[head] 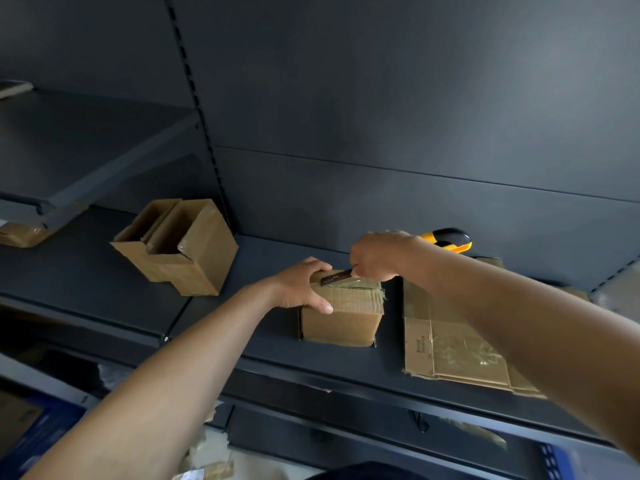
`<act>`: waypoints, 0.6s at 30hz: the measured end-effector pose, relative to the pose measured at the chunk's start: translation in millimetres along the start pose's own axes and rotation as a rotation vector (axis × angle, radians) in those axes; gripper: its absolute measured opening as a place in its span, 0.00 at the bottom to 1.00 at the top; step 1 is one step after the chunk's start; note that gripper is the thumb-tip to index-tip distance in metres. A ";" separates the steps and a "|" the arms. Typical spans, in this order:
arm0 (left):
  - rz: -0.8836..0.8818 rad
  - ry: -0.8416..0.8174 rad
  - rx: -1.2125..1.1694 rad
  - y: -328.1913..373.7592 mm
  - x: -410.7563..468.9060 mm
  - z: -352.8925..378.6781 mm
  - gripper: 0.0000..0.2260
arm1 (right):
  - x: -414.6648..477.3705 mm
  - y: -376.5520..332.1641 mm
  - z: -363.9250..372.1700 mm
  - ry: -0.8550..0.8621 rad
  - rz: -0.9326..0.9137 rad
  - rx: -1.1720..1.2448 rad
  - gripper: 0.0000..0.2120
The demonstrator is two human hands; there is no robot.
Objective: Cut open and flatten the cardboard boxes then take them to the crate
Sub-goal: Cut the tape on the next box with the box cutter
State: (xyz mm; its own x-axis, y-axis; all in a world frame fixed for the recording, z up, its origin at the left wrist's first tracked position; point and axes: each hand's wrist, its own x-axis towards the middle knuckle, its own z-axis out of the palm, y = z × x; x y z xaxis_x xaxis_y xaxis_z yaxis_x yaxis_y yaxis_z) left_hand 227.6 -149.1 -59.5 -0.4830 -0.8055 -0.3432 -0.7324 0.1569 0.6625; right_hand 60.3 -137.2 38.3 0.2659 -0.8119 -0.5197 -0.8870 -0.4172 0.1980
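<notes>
- Gripping a knife (334, 277) in the right hand (375, 256), fingers curled tight round the handle, with the blade out and resting on the taped top of a box.
- Steadying that small box (341, 320) with the left hand (301, 285): fingers wrapped over the top left edge, thumb pressed down on the front face.
- Standing upright near the front of a dark shelf (86, 271), between the two forearms, with clear tape (362, 289) wrinkled across its top.
- Just to the right, flat on the same shelf and partly hidden by the right forearm: a sheet of flattened cardboard (450, 351).
- Behind the right hand, close to the dark back panel (381, 98): a second cutter (450, 239), yellow and black, lying on the shelf.
- Well to the left on the shelf: two open boxes (180, 247), pressed together and tilted.
- Higher on the left: an upper shelf (69, 150).
- Lower down, below the shelf front: scraps of cardboard and tape (207, 462), blurred.
</notes>
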 end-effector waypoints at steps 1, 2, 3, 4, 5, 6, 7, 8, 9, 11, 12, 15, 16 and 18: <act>-0.003 -0.007 0.002 0.7 0.7 -0.2 0.39 | 0.7 -2.4 -0.2 0.000 -0.004 -0.019 0.12; -0.007 -0.011 0.011 0.8 1.3 -0.8 0.40 | 1.7 -4.2 0.2 0.003 -0.008 -0.031 0.10; -0.013 -0.014 0.024 0.2 1.8 -1.5 0.41 | 2.6 -5.3 1.1 0.008 -0.010 -0.042 0.09; -0.019 -0.014 0.038 -0.3 2.0 -2.0 0.42 | 2.4 -6.2 1.6 0.011 -0.009 -0.052 0.08; -0.023 -0.013 0.044 -1.3 1.9 -2.0 0.42 | 1.9 -6.8 1.7 0.012 -0.008 -0.058 0.07; -0.024 -0.012 0.046 -2.3 1.4 -1.7 0.42 | 0.8 -7.4 1.6 0.010 -0.009 -0.063 0.07; -0.025 -0.011 0.045 -3.2 1.4 -0.9 0.42 | -0.2 -8.3 1.2 0.007 -0.010 -0.072 0.07; -0.025 -0.010 0.044 -4.2 0.8 -0.1 0.43 | -1.1 -10.1 0.6 0.007 -0.010 -0.086 0.06; -0.025 -0.008 0.041 -4.7 0.3 0.6 0.43 | -1.3 -12.1 0.6 0.015 -0.008 -0.107 0.05; -0.030 -0.004 0.038 -4.9 0.0 1.0 0.43 | -1.7 -15.4 1.9 0.040 -0.003 -0.143 0.04; -0.031 -0.003 0.043 -4.8 -0.1 0.9 0.43 | -2.0 -15.1 2.8 0.040 -0.002 -0.147 0.05; -0.039 -0.008 0.057 -5.3 -0.8 0.4 0.43 | -5.8 -6.0 1.1 -0.014 0.020 -0.143 0.07; -0.041 -0.006 0.050 -5.7 -1.1 0.6 0.43 | -8.2 -2.6 -0.7 -0.026 0.041 -0.150 0.08; -0.041 -0.004 0.045 -5.2 -0.6 0.9 0.43 | -12.6 1.5 -1.7 -0.015 0.068 -0.155 0.07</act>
State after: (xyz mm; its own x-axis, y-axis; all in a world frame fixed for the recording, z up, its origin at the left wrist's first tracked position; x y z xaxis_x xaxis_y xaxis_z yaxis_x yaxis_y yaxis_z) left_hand 231.3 -149.0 -63.3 -0.4543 -0.8095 -0.3719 -0.7723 0.1499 0.6173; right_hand 56.3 -128.3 46.5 0.2006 -0.8349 -0.5125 -0.8336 -0.4203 0.3584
